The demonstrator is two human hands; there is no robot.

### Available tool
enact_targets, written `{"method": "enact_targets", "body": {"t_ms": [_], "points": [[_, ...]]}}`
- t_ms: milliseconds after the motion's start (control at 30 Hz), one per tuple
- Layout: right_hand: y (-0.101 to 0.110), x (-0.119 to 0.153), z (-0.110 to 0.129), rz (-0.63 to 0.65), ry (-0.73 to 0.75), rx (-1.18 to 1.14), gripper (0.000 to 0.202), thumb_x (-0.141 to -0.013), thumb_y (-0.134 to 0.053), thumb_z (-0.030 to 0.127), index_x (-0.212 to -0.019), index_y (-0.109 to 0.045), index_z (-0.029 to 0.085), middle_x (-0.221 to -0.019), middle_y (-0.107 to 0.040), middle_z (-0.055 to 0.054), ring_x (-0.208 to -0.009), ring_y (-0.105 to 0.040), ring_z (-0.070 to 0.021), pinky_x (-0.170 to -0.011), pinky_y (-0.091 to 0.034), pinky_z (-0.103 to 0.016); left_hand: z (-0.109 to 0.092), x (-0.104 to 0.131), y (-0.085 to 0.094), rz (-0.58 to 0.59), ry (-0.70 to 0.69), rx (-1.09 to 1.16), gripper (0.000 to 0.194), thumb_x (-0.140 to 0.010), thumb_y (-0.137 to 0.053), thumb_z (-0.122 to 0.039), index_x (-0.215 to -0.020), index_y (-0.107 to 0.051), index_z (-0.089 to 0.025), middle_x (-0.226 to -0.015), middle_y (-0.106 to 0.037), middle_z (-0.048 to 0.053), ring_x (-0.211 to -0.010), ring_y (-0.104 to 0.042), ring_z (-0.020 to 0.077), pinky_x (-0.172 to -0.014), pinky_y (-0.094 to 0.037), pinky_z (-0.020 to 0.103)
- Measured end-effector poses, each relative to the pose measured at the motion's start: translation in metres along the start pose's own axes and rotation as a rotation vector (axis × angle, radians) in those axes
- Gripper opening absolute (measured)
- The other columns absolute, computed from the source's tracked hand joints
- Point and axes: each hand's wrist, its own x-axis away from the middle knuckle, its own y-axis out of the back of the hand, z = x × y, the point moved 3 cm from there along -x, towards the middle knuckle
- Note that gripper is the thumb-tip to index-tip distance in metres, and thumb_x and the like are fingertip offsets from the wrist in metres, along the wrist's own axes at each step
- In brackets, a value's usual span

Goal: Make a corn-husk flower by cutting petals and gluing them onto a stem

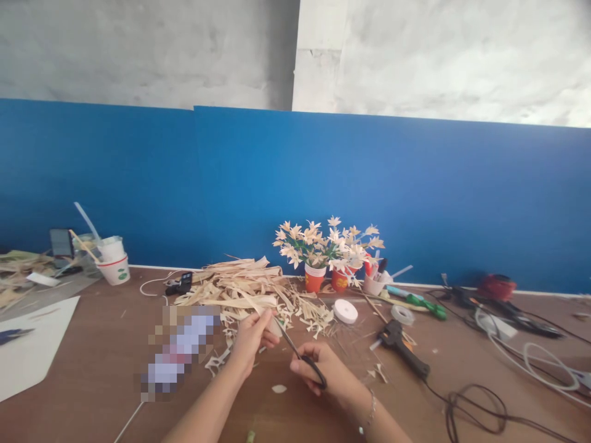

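Observation:
My left hand pinches a pale strip of dried husk between thumb and fingers. From the right, the scissors in my right hand reach to that strip, their blades near my left fingertips. Whether the blades are cutting into it I cannot tell. A small leaf-shaped cut piece lies on the brown table between my forearms. Just beyond my hands spreads a heap of dried husk, with cut scraps at its right side.
Husk flowers stand in red paper cups against the blue partition. Right of my hands lie a white ribbon roll, clear tape and a glue gun with its cable. A white board and cups are at left.

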Motion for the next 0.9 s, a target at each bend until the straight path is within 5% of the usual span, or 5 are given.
{"method": "enact_targets", "body": {"t_ms": [600, 900], "points": [[0.012, 0.006, -0.002, 0.106, -0.112, 0.117, 0.037, -0.062, -0.071, 0.047, -0.073, -0.058, 0.013, -0.041, -0.045, 0.009, -0.033, -0.035, -0.0032, -0.031, -0.026, -0.014, 0.006, -0.014, 0.01, 0.206, 0.017, -0.321, 0.05, -0.069, -0.057, -0.057, -0.085, -0.064, -0.01, -0.042, -0.059, 0.001, -0.035, -0.056, 0.0126, -0.031, -0.034, 0.017], [0.013, 0.004, -0.004, 0.119, -0.127, 0.118, 0.038, -0.062, -0.07, 0.047, -0.074, -0.058, 0.013, -0.044, -0.049, 0.007, -0.035, -0.04, -0.0045, -0.032, -0.032, -0.014, 0.003, -0.015, 0.013, 0.156, -0.062, -0.309, 0.046, -0.07, -0.058, -0.054, -0.079, -0.068, -0.01, -0.036, -0.048, -0.004, -0.028, -0.036, 0.0049, -0.03, -0.018, 0.016]]}}
